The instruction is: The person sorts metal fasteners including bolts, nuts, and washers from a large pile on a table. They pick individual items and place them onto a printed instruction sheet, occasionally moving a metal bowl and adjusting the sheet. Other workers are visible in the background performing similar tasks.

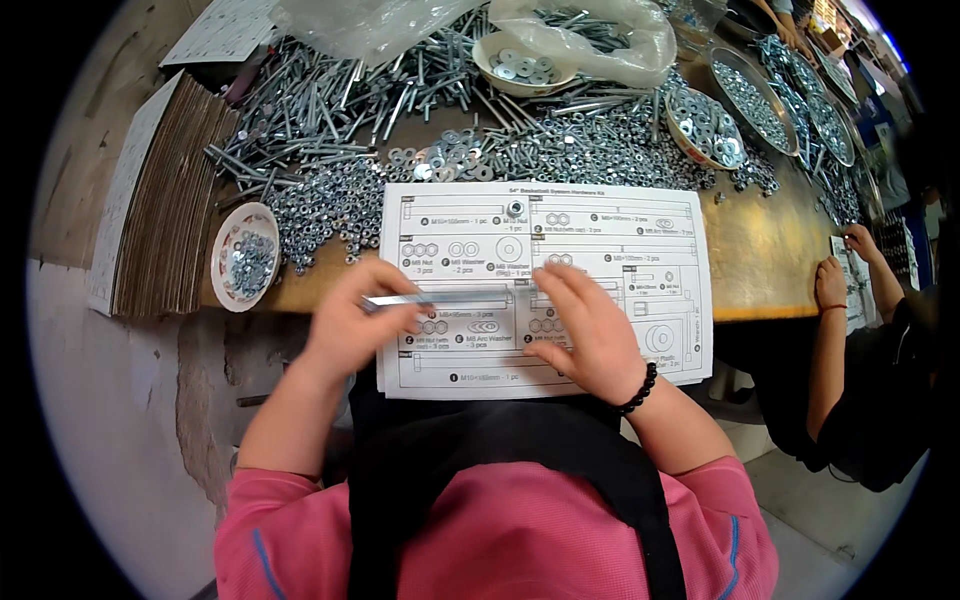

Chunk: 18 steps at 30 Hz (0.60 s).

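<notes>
Near the middle of the frame the left hand (350, 325) pinches the head end of a long bolt (440, 298) between thumb and fingers, closed on it, and holds it level across the printed parts sheet (600, 225), which lies on the wooden table (770, 260). The right hand (590, 330) is apart from the left; its fingers are spread and pressed flat on the sheet just beside the bolt's far end, gripping nothing. The step in hand looks like setting this bolt onto its matching outline on the sheet. To do it well, the bolt should stay parallel to the drawn outline, with its head at the drawn head, and be lowered gently rather than dropped so it does not roll. The right hand's flat press keeps the paper from sliding toward the table edge, so it is best kept there until the bolt rests. A small nut (515, 208) already sits on the sheet near its top edge and should not be jostled. Above the sheet lies a heap of loose bolts (330, 100), nuts and washers; a small bowl of nuts (245, 257) stands at the left, beside a stack of cardboard sheets (160, 200). At the right edge another person's hands (845, 265) work on their own sheet.
</notes>
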{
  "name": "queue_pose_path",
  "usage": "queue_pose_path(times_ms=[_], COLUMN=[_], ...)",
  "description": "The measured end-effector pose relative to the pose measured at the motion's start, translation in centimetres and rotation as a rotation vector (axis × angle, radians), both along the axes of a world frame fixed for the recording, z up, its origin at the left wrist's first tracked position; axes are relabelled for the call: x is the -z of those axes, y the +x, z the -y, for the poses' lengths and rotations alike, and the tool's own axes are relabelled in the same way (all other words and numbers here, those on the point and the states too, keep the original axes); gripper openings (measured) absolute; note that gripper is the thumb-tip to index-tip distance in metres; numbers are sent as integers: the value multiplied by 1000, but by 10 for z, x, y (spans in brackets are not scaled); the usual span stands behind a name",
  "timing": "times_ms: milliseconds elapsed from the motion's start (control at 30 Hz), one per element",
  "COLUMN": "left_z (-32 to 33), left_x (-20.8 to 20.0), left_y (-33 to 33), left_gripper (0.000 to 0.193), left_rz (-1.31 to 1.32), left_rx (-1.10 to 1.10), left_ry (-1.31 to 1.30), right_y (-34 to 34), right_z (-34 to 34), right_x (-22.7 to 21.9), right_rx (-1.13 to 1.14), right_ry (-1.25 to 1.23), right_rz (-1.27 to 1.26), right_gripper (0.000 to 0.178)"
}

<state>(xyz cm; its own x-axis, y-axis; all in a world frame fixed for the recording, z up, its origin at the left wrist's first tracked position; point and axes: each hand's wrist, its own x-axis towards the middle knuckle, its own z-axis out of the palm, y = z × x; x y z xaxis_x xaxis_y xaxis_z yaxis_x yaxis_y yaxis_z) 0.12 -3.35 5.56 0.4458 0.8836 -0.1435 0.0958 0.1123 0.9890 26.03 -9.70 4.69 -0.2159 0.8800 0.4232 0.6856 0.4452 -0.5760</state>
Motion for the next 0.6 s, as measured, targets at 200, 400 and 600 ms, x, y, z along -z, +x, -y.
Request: queue_pose_path(times_ms=[200,400,600], left_z=[26,33,32], left_x=[20,28,26], left_y=[-1,-11,-24], left_gripper=[18,27,27], left_rz=[-507,-722,-730], left_rx=[214,327,378], left_ry=[295,793,723], right_y=[0,0,22], right_z=[15,25,23], right_x=[24,30,22], right_rx=[-206,-178,-124], right_ry=[-174,-191,-228], right_rz=[196,288,228], right_gripper=[18,22,21])
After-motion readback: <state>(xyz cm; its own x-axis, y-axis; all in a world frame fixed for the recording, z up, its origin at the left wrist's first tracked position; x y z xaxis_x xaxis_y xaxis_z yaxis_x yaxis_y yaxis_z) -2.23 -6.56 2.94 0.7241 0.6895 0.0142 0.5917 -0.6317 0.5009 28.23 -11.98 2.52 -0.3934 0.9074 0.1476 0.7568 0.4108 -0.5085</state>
